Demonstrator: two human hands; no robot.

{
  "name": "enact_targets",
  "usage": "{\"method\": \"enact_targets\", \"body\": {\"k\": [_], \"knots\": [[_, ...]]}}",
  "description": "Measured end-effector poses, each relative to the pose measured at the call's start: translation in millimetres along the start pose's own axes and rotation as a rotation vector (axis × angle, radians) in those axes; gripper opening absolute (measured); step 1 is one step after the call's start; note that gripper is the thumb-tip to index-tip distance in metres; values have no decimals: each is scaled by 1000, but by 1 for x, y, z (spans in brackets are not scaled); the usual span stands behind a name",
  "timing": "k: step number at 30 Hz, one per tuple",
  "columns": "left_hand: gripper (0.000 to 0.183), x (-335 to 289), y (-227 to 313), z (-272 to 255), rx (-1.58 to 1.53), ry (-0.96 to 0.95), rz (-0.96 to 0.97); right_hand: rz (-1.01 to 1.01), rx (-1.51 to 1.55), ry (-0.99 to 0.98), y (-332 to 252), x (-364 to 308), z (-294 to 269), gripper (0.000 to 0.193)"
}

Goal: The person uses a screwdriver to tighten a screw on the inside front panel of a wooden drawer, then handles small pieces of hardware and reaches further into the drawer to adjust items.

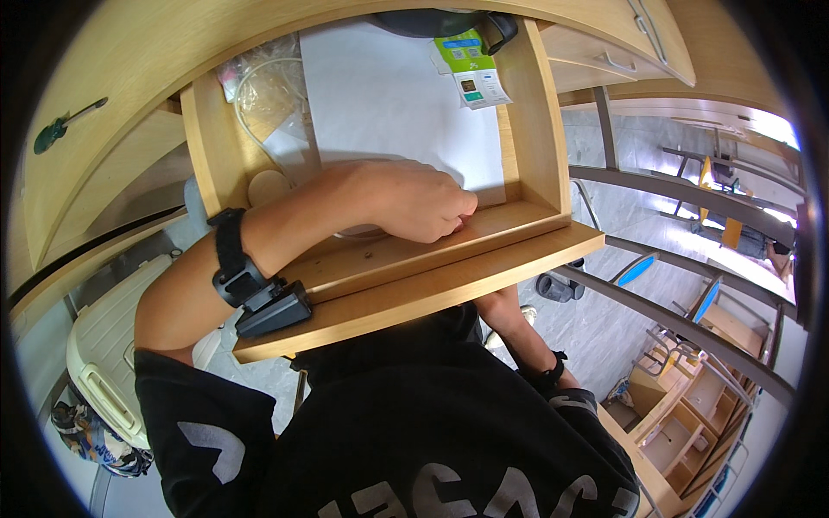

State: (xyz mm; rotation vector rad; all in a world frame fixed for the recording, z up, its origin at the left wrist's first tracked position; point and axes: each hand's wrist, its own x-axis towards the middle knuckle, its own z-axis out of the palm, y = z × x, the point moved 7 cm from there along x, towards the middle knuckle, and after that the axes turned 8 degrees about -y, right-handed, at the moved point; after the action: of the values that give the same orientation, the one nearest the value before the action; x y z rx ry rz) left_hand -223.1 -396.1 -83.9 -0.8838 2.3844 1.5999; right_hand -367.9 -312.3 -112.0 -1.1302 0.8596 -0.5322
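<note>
A light wooden drawer is pulled out in front of me. My left hand reaches into it, its fingers curled against the inner side of the front board near the right corner. Whatever the fingertips pinch, if anything, is too hidden to make out. Small dark holes show in that board beside my left forearm. My right forearm runs up beneath the drawer front, and the panel hides the hand. In the drawer lie a white sheet, a green and white leaflet, a pale cable and clear plastic wrapping.
A screwdriver with a green handle lies on the wooden surface at the far left. Something black and rounded sits at the drawer's back. A white suitcase stands lower left. Grey metal rails cross the right side, above dark shoes.
</note>
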Motion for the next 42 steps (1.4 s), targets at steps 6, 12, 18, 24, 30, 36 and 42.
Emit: {"method": "enact_targets", "body": {"k": [6,12,18,24,30,36,42], "knots": [[21,1,0,2,-3,27,-1,-2,10,-13,2,0,-1,15],[24,5,-2,5,45,81,17,6,-33,20,-3,0,0,16],[16,-4,4,-11,-12,161,72,-29,-49,33,-4,0,0,16],[10,-2,3,-11,-54,134,211,11,-40,26,-2,1,0,15],[11,-2,-2,-9,-45,130,222,73,3,5,5,0,-1,14],[13,-2,-4,-5,-72,27,156,63,32,-15,6,0,0,16],[18,2,-5,0,-60,-9,148,60,61,-38,11,1,-1,19]]}}
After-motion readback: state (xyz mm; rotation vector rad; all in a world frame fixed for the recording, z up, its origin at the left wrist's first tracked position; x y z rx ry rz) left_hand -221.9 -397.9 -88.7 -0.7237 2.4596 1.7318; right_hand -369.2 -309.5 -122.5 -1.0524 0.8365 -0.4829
